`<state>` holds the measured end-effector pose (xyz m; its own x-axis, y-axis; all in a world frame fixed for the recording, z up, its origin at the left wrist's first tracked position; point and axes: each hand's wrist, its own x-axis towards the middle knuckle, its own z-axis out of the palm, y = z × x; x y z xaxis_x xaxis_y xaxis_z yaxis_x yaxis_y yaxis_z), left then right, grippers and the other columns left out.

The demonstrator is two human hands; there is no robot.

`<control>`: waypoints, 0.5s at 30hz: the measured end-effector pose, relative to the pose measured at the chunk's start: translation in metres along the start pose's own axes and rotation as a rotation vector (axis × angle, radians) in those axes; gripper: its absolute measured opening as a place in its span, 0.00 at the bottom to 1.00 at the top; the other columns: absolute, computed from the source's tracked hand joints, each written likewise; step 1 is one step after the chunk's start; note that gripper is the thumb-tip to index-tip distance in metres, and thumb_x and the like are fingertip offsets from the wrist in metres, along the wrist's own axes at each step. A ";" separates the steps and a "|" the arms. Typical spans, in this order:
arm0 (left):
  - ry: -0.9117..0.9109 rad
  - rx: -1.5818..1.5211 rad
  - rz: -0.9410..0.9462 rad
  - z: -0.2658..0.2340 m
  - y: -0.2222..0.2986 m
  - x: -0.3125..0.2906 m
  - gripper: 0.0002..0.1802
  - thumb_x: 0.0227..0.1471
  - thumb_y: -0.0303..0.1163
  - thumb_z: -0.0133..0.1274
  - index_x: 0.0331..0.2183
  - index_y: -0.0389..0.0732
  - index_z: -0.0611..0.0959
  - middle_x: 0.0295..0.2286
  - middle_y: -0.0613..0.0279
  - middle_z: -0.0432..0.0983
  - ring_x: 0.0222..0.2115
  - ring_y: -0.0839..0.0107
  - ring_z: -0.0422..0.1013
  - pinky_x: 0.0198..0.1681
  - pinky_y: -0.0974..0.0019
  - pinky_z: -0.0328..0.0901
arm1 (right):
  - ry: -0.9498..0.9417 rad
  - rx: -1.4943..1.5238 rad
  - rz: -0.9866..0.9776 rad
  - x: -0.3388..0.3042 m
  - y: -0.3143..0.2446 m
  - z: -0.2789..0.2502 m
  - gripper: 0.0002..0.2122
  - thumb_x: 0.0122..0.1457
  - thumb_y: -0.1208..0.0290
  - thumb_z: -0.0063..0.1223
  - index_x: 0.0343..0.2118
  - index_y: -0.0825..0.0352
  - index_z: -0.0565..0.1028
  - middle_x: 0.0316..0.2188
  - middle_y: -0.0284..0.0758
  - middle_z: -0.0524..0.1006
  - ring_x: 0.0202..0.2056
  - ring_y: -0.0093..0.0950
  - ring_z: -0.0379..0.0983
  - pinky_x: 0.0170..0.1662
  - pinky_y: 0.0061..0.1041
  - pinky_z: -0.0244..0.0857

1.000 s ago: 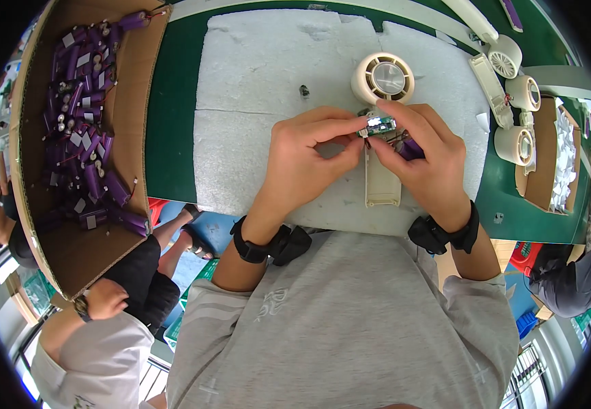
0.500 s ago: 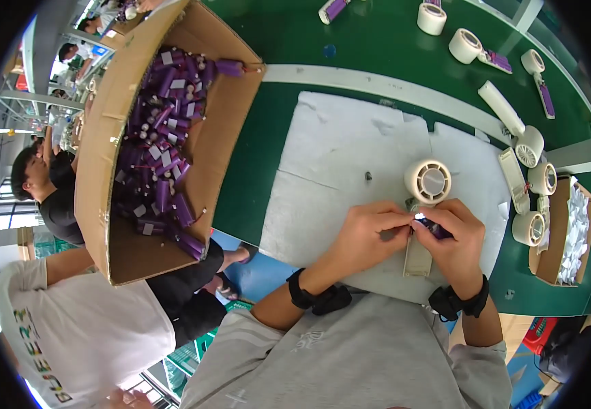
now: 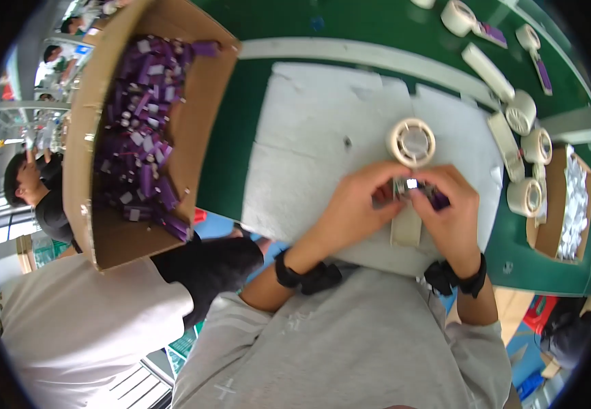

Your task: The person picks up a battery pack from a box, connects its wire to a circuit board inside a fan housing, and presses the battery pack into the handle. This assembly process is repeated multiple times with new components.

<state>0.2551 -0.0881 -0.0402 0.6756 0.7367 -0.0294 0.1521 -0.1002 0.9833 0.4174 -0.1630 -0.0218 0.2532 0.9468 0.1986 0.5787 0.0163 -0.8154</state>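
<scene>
A cream handheld fan point(image 3: 393, 142) lies on the white mat point(image 3: 302, 136), its round head away from me and its handle point(image 3: 406, 230) under my hands. Above the handle, my left hand point(image 3: 357, 204) pinches a small circuit board point(image 3: 400, 187) on which a white light glows. The fingers of my right hand point(image 3: 455, 211) close round a purple battery point(image 3: 438, 199) at the board's right side. My fingertips partly hide both parts, and any wires between them cannot be made out.
At left stands a cardboard box point(image 3: 203, 129) of many purple batteries point(image 3: 146, 146). Several fan parts point(image 3: 520, 112) line the mat's right side, beside a small box point(image 3: 542, 235) of silvery white pieces. More fans point(image 3: 459, 18) lie beyond the pale rail point(image 3: 350, 53). A co-worker point(image 3: 91, 307) is at left.
Most of the scene has shifted up and left in the picture. Both hands have tilted the board, so more of it and its white light now shows between my fingers.
</scene>
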 end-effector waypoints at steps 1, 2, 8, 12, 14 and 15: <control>-0.037 -0.031 -0.004 0.002 -0.006 -0.001 0.24 0.43 0.19 0.62 0.46 0.40 0.79 0.32 0.63 0.76 0.28 0.77 0.72 0.33 0.72 0.68 | -0.023 -0.016 0.035 -0.006 0.007 -0.002 0.10 0.47 0.82 0.61 0.35 0.69 0.78 0.30 0.36 0.77 0.27 0.26 0.74 0.30 0.21 0.66; -0.047 -0.064 -0.033 0.006 -0.013 -0.005 0.24 0.43 0.19 0.62 0.46 0.40 0.79 0.32 0.63 0.76 0.28 0.77 0.72 0.33 0.72 0.68 | -0.063 0.011 0.048 -0.012 0.012 -0.003 0.10 0.47 0.82 0.61 0.34 0.69 0.78 0.30 0.36 0.77 0.26 0.26 0.73 0.29 0.21 0.65; -0.016 -0.003 -0.118 0.003 -0.020 0.008 0.21 0.41 0.21 0.60 0.41 0.43 0.80 0.22 0.64 0.74 0.21 0.78 0.69 0.25 0.73 0.65 | -0.095 -0.001 -0.023 -0.001 0.026 0.001 0.09 0.47 0.81 0.61 0.34 0.69 0.78 0.29 0.34 0.76 0.23 0.24 0.72 0.26 0.18 0.63; -0.022 0.034 -0.210 0.006 -0.016 0.007 0.19 0.43 0.18 0.59 0.41 0.41 0.79 0.26 0.69 0.74 0.26 0.83 0.69 0.28 0.77 0.63 | -0.043 -0.099 -0.107 -0.003 0.026 0.008 0.09 0.47 0.81 0.62 0.33 0.68 0.79 0.29 0.33 0.76 0.22 0.23 0.72 0.25 0.18 0.63; -0.021 0.034 -0.215 0.005 -0.016 0.007 0.18 0.43 0.18 0.59 0.40 0.41 0.79 0.26 0.69 0.74 0.26 0.83 0.69 0.28 0.77 0.63 | 0.009 -0.121 -0.100 -0.005 0.024 0.011 0.09 0.47 0.81 0.62 0.33 0.67 0.79 0.29 0.33 0.76 0.22 0.23 0.72 0.25 0.19 0.64; -0.021 0.035 -0.217 0.005 -0.016 0.007 0.18 0.43 0.19 0.59 0.40 0.41 0.79 0.26 0.70 0.74 0.26 0.83 0.69 0.28 0.77 0.63 | 0.034 -0.132 -0.097 -0.005 0.024 0.012 0.09 0.47 0.81 0.63 0.33 0.66 0.80 0.29 0.32 0.76 0.23 0.23 0.73 0.25 0.20 0.65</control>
<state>0.2606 -0.0849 -0.0570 0.6390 0.7297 -0.2434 0.3200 0.0355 0.9467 0.4202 -0.1636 -0.0489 0.2161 0.9312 0.2935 0.6983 0.0626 -0.7130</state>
